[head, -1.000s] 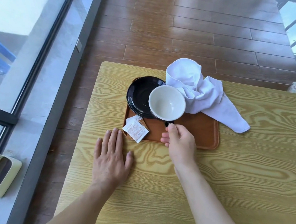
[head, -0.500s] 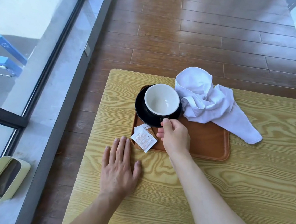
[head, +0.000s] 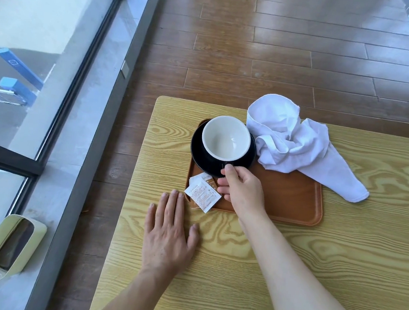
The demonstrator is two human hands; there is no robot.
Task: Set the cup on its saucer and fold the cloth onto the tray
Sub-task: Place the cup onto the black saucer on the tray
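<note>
A cup (head: 226, 138), white inside and dark outside, stands on a black saucer (head: 196, 154) at the left end of a brown tray (head: 292, 202). My right hand (head: 243, 188) pinches the cup's handle at its near side. A crumpled white cloth (head: 298, 144) lies bunched at the tray's far edge, with one corner trailing off to the right onto the table. My left hand (head: 169, 232) rests flat on the table, fingers spread, just in front of the tray's near left corner.
Small paper sachets (head: 202, 192) lie on the tray's near left corner, overhanging its rim. The light wooden table (head: 351, 258) ends at its left edge beside a glass wall. A pale green bin (head: 7, 245) stands on the floor at the lower left.
My right hand carried the cup leftward and onto the black saucer. The left hand stayed flat on the table. The camera view shifted.
</note>
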